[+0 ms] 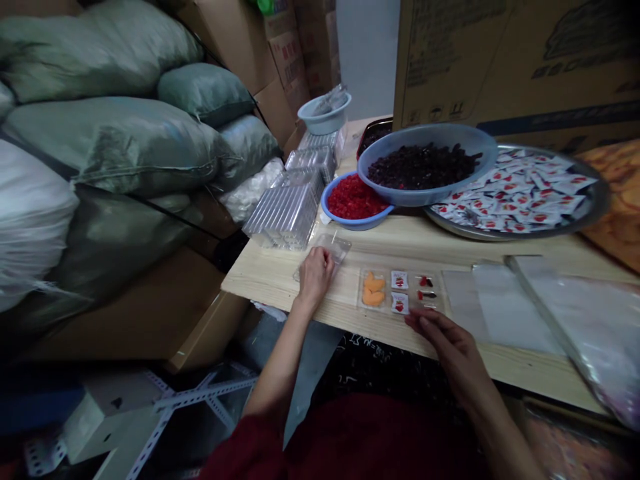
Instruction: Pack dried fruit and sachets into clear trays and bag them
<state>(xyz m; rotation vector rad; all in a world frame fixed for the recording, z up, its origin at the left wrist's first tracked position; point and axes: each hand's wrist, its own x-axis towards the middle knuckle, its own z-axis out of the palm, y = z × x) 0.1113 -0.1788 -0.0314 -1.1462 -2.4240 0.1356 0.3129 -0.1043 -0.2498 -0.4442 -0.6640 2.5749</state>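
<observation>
My left hand rests on a clear plastic tray at the wooden table's near edge, its fingers over the tray. To the right lies a clear compartmented tray holding orange pieces, several red-printed sachets and dark red pieces. My right hand is below that tray, with its fingertips at the near edge. A stack of clear plastic trays stands just beyond my left hand. A small blue bowl of chopped red pieces sits further up the table.
A larger blue bowl holds dark pieces, beside a metal platter of sachets. A clear plastic sheet lies at the table's right. A cardboard box stands behind. Large stuffed sacks fill the left, with metal shelving below.
</observation>
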